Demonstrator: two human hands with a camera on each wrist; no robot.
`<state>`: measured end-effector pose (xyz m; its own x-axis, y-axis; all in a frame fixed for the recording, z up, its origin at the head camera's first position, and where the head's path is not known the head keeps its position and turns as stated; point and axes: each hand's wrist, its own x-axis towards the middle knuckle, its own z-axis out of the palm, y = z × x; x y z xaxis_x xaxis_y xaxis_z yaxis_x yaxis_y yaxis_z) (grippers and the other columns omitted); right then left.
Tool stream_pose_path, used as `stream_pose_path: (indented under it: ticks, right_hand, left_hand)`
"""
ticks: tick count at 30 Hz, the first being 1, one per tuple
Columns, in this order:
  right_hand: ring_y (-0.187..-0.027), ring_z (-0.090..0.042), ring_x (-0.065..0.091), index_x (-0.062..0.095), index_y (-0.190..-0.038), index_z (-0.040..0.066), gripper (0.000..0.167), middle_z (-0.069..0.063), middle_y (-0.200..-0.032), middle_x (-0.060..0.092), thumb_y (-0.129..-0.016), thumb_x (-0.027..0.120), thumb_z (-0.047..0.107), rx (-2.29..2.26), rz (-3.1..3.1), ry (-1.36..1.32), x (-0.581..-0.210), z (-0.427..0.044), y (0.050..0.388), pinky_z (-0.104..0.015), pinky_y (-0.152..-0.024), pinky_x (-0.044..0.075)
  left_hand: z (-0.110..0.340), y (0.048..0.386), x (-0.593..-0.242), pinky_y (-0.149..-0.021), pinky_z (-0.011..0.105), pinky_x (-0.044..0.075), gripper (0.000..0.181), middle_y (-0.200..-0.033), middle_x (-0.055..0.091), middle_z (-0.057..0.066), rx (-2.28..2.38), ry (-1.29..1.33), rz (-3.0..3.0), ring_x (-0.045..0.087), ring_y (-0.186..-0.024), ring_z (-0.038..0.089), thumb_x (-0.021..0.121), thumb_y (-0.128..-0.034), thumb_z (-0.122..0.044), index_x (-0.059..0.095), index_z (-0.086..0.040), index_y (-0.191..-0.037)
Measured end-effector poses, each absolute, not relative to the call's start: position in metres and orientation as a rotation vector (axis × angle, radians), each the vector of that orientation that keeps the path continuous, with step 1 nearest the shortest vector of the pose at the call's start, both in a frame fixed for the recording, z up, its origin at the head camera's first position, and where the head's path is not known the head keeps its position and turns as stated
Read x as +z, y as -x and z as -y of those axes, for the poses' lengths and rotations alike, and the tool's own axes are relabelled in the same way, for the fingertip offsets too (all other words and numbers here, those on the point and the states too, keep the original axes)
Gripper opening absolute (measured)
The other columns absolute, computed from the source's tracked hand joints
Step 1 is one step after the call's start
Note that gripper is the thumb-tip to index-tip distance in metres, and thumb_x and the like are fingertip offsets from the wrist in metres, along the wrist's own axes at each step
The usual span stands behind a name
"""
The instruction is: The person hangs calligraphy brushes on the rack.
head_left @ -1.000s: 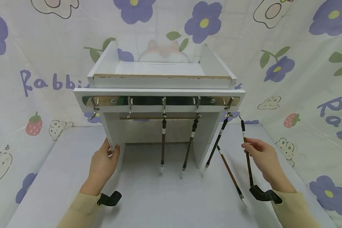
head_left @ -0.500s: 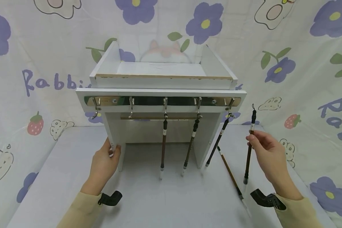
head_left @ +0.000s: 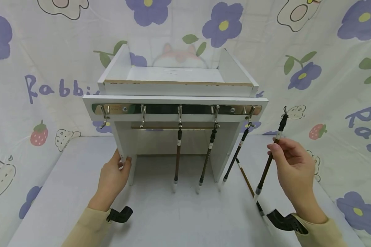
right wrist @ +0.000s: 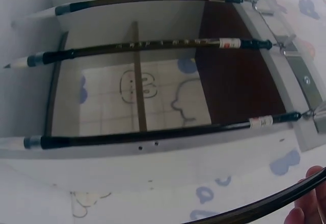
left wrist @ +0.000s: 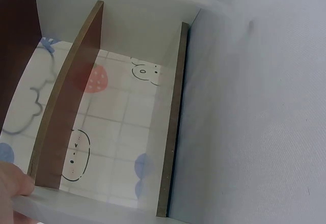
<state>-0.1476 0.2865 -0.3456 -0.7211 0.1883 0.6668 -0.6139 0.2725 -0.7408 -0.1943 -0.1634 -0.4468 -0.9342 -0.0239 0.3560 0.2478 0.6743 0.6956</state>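
Observation:
My left hand grips the left side panel of a white shelf; its fingertips also show in the left wrist view on the panel's edge. My right hand pinches a dark-handled writing brush in the air right of the shelf, loop end up, pale bristles down, tilted. From hooks along the metal rail hang three similar brushes: one in the middle, one beside it and one at the far right. The two leftmost hooks carry nothing.
Another brush lies on the white tabletop right of the shelf, partly behind the held one. A patterned cloth covers the surroundings. The shelf's lower inside has a crossbar.
My right hand has turned the held brush, raising its loop end and tilting it to the right, with the bristles swinging left over the lying brush. My left hand keeps its grip.

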Motion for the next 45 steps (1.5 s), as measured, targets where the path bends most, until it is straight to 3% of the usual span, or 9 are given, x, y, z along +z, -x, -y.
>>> stream_pose_path:
  ticks: [10, 17, 27, 32, 39, 45]
  right_hand:
    - [-0.080, -0.018, 0.064, 0.058, -0.104, -0.020, 0.018, -0.014, -0.095, 0.067, -0.086, 0.056, -0.020, 1.588, 1.737, -0.663, -0.342, -0.264, 0.149, -0.020, -0.074, 0.052]
    - [-0.079, -0.016, 0.063, 0.060, -0.104, -0.018, 0.018, -0.014, -0.092, 0.066, -0.086, 0.060, -0.017, 1.470, 1.803, -0.697, -0.340, -0.247, 0.147, -0.020, -0.075, 0.051]
    - [-0.076, -0.011, 0.060, 0.061, -0.098, -0.018, 0.020, -0.011, -0.087, 0.066, -0.079, 0.058, -0.025, 1.404, 1.848, -0.766, -0.322, -0.213, 0.135, -0.020, -0.069, 0.049]
    - [-0.078, -0.011, 0.061, 0.062, -0.099, -0.014, 0.025, -0.011, -0.089, 0.068, -0.076, 0.061, -0.026, 1.407, 1.861, -0.812, -0.332, -0.205, 0.142, -0.019, -0.069, 0.049]
    - [-0.078, -0.011, 0.059, 0.068, -0.102, 0.001, 0.023, -0.007, -0.088, 0.068, -0.083, 0.067, -0.011, 1.316, 1.965, -0.847, -0.342, -0.193, 0.149, -0.019, -0.067, 0.048]
    - [-0.079, -0.013, 0.060, 0.068, -0.104, 0.002, 0.016, -0.003, -0.089, 0.068, -0.088, 0.069, 0.001, 1.317, 2.049, -0.877, -0.345, -0.180, 0.150, -0.022, -0.069, 0.049]
  left_hand:
    - [0.163, 0.194, -0.446, -0.073, 0.053, 0.055, 0.043, -0.129, 0.057, 0.025, -1.136, 0.175, 2.548, 0.063, -0.102, 0.045, 0.051, -0.1004, -0.024, 0.043, -0.009, -0.140]
    - [0.163, 0.195, -0.447, -0.074, 0.053, 0.055, 0.043, -0.130, 0.057, 0.024, -1.133, 0.164, 2.555, 0.063, -0.102, 0.045, 0.051, -0.1004, -0.025, 0.043, -0.010, -0.140]
    - [0.163, 0.194, -0.447, -0.074, 0.053, 0.055, 0.044, -0.129, 0.057, 0.024, -1.131, 0.167, 2.554, 0.063, -0.102, 0.044, 0.051, -0.1005, -0.026, 0.043, -0.010, -0.140]
    - [0.164, 0.195, -0.447, -0.074, 0.053, 0.056, 0.043, -0.128, 0.058, 0.025, -1.123, 0.163, 2.551, 0.064, -0.101, 0.043, 0.051, -0.1004, -0.026, 0.043, -0.010, -0.140]
    - [0.163, 0.195, -0.447, -0.074, 0.052, 0.055, 0.044, -0.128, 0.058, 0.025, -1.122, 0.169, 2.544, 0.064, -0.101, 0.044, 0.051, -0.1003, -0.025, 0.043, -0.009, -0.140]
    - [0.163, 0.195, -0.447, -0.073, 0.053, 0.056, 0.043, -0.127, 0.058, 0.024, -1.121, 0.161, 2.553, 0.064, -0.101, 0.044, 0.051, -0.1005, -0.026, 0.044, -0.010, -0.140]
